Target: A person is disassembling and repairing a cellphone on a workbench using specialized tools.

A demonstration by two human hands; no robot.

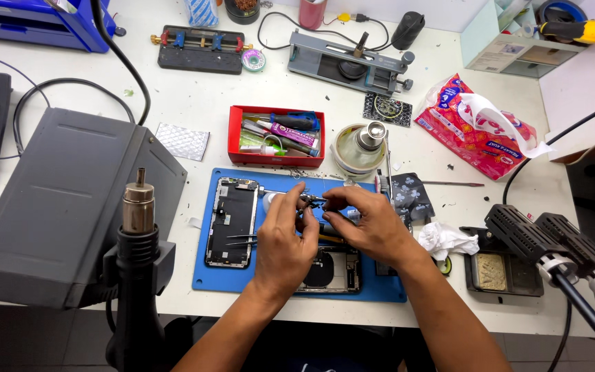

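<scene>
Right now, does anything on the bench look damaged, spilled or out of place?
Small dark specks of debris lie scattered on the white table around the blue mat. A crumpled white tissue lies loose beside the right hand. Nothing looks spilled or broken.

Both hands meet over a blue mat (204, 275); the left hand (284, 241) and right hand (370, 224) pinch a small dark part (311, 200) between their fingertips. An opened phone (232, 220) lies on the mat just left of them; a red tray (275, 160) of tools sits beyond.
</scene>
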